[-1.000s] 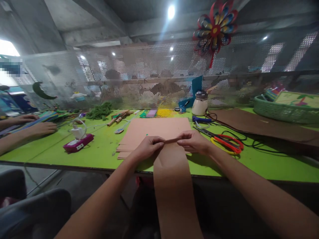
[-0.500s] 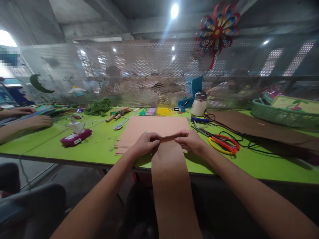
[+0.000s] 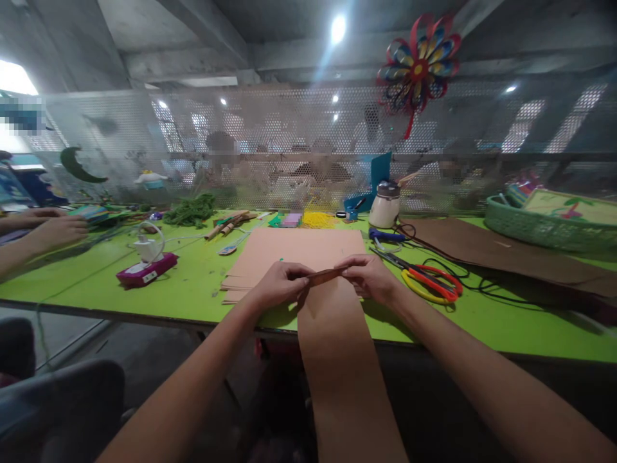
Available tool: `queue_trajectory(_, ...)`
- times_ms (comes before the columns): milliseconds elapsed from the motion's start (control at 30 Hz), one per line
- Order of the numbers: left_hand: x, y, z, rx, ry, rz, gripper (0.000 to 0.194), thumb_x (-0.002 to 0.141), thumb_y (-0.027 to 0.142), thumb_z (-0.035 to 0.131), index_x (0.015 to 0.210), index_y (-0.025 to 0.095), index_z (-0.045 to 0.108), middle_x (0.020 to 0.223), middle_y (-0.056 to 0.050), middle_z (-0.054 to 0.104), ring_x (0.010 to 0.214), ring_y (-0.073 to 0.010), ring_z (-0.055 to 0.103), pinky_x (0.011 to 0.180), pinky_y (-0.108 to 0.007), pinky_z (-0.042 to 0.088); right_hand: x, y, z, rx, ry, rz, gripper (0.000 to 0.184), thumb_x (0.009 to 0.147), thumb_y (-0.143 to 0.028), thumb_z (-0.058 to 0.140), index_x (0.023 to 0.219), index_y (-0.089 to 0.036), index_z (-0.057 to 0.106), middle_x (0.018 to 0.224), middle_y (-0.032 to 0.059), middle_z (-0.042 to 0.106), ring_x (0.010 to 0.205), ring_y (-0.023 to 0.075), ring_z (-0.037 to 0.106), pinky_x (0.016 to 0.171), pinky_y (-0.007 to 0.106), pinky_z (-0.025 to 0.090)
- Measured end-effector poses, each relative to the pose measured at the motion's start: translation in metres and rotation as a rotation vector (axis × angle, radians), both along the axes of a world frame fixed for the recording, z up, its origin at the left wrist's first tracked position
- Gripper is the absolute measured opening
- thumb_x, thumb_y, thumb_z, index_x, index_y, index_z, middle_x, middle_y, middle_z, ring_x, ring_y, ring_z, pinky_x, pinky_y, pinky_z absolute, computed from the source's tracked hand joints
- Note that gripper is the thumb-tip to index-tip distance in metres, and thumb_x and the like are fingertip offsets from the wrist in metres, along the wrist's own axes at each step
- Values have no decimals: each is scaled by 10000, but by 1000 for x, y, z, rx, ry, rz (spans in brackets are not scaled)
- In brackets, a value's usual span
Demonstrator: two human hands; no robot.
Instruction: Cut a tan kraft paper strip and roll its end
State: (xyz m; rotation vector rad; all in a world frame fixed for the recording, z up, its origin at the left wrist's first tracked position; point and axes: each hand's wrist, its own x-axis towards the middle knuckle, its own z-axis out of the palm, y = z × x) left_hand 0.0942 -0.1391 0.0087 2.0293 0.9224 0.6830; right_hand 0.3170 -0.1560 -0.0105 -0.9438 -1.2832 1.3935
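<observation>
A long tan paper strip (image 3: 337, 347) hangs from the front edge of the green table (image 3: 202, 289) down toward me. Its top end is rolled or folded into a narrow edge. My left hand (image 3: 279, 286) pinches the left end of that edge, fingers closed. At the right end, my right hand (image 3: 369, 278) pinches it too. Both hands hover just above a stack of tan paper sheets (image 3: 294, 249) lying flat on the table.
Red and yellow scissors (image 3: 429, 281) lie right of my hands beside black cables. A white jar (image 3: 384, 204), a blue tool, a green basket (image 3: 540, 226), brown sheets and a pink box with a white charger (image 3: 146, 267) stand around. Another person's hands (image 3: 53, 231) rest far left.
My hands have stayed on the strip's top edge and shifted slightly. The other person's hands at the far left have drawn closer together.
</observation>
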Motion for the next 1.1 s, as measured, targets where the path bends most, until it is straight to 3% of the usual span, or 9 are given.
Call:
queue_trajectory(100,2,4,9,64,68,-31,376,807,412,475,830,98,680,636,-37,607,573,-119,504,533,-209,364,-2,-1,0,-28,15,14,187,595,-175,646,779,-139,644,356,-98,362,285,31,232,313,178,130)
queue_trajectory(233,15,15,21,87,168,-37,583,866,515,295,729,92,671,675,-60,620,611,-133,494,579,-227,363,-3,0,-1,-62,-14,11,207,591,-212,681,782,-138,646,375,-78,420,301,37,298,327,170,171)
queue_trajectory(367,31,17,25,193,328,-90,501,838,506,359,645,111,598,595,-13,528,563,-114,399,524,-222,293,-5,-1,0,-33,-2,-26,209,560,-234,719,736,-139,661,379,-65,447,307,34,309,340,176,177)
queue_trajectory(567,30,8,19,175,365,-87,413,846,446,347,727,122,574,679,-16,537,634,-135,450,569,-229,328,-10,-2,1,-17,-23,5,236,567,-277,736,731,-129,654,321,-99,344,291,25,239,337,180,133)
queue_trajectory(767,27,6,7,221,350,-66,389,879,400,327,868,130,607,806,-45,608,706,-155,502,656,-248,378,-11,-6,6,-8,-16,36,367,573,-205,702,923,-126,626,435,-86,443,325,20,281,347,167,151)
queue_trajectory(900,27,6,0,248,320,-36,382,892,388,305,868,136,592,820,-49,608,719,-164,514,645,-250,387,-9,-6,6,-22,-24,58,343,573,-175,665,909,-121,620,412,-94,419,317,20,271,346,168,135)
queue_trajectory(1100,28,5,5,305,401,-60,367,893,354,305,841,134,595,821,-61,615,726,-169,521,670,-260,388,-7,-6,5,-30,-51,37,301,574,-191,655,866,-131,617,365,-106,369,306,25,262,348,166,143)
